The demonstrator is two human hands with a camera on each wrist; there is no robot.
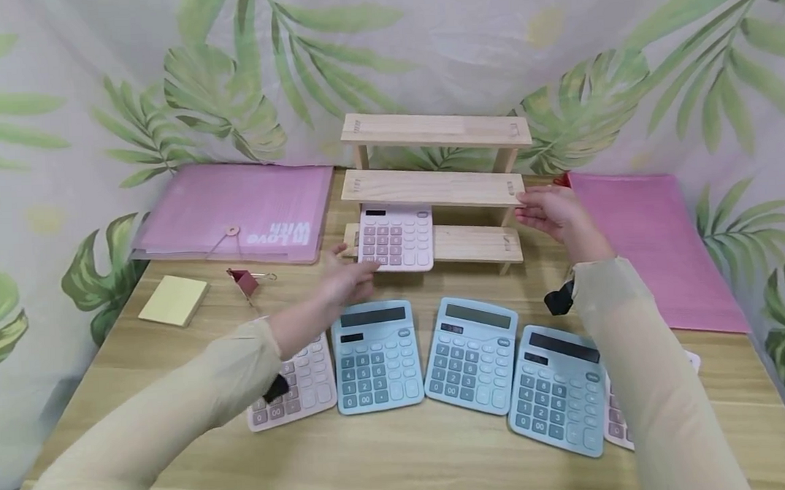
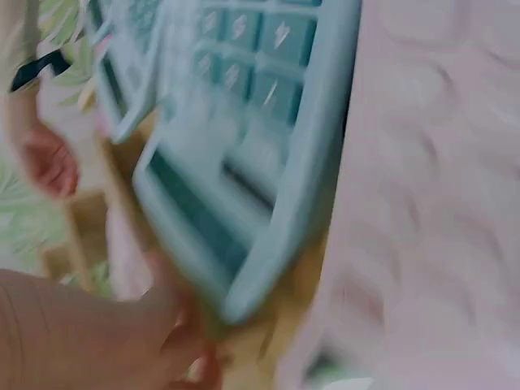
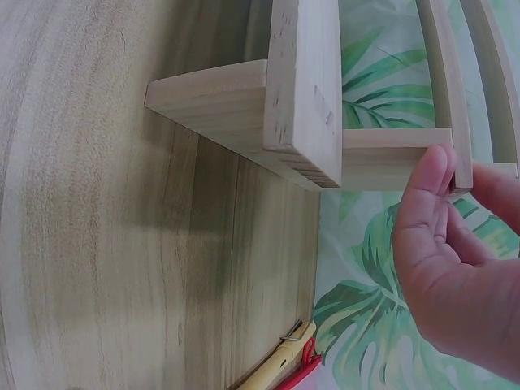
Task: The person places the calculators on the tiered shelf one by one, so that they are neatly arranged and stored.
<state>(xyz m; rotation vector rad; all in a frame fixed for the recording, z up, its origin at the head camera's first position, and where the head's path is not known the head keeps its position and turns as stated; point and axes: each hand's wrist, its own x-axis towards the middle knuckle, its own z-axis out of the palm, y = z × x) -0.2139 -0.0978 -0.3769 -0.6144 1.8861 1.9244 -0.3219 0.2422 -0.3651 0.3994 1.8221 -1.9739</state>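
A three-tier wooden shelf (image 1: 432, 187) stands at the back of the table. On its lowest board leans a pink calculator (image 1: 396, 237), its top end under the middle board. My left hand (image 1: 346, 280) is at the calculator's lower left corner, fingers loosely extended and fingertips right at its bottom edge. In the left wrist view that hand (image 2: 175, 337) is blurred and partly hidden. My right hand (image 1: 555, 212) grips the right end of the middle board. The right wrist view shows thumb and fingers of the hand (image 3: 455, 260) pinching that board's end.
In front lie three blue calculators (image 1: 378, 359), with a pink calculator (image 1: 307, 387) at the left and another (image 1: 617, 414) under the right sleeve. A purple folder (image 1: 239, 208), yellow sticky notes (image 1: 174, 300) and a red binder clip (image 1: 243, 281) are left. A pink pouch (image 1: 656, 255) lies right.
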